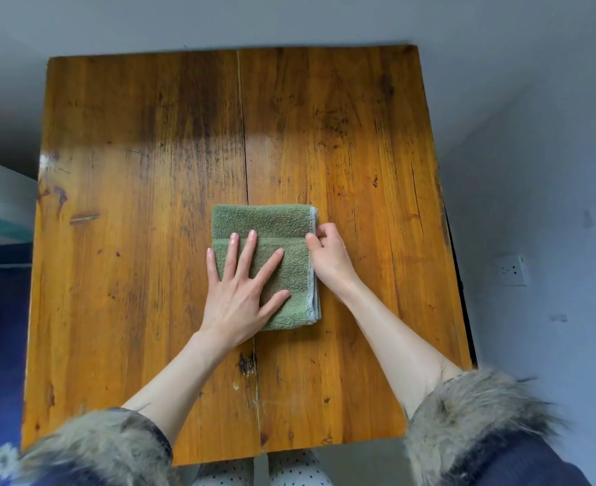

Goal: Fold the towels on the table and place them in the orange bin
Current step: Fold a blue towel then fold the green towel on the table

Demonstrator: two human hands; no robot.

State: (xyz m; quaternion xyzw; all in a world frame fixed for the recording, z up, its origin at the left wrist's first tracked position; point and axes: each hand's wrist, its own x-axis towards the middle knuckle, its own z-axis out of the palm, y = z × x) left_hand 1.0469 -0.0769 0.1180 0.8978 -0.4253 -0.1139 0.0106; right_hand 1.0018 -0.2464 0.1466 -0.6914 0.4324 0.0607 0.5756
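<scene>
The folded green towel, lying mid-bench nearer the front edge, is pinned flat under the spread left hand while its right edge is pinched by the right hand, likely to square the layers.

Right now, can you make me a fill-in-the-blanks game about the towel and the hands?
1. The folded towel is the colour ____.
2. The left hand lies ____ on the towel with its fingers spread.
3. The right hand pinches the towel's ____ edge.
4. The towel lies on a ____ table.

Missing words: green; flat; right; wooden
</scene>
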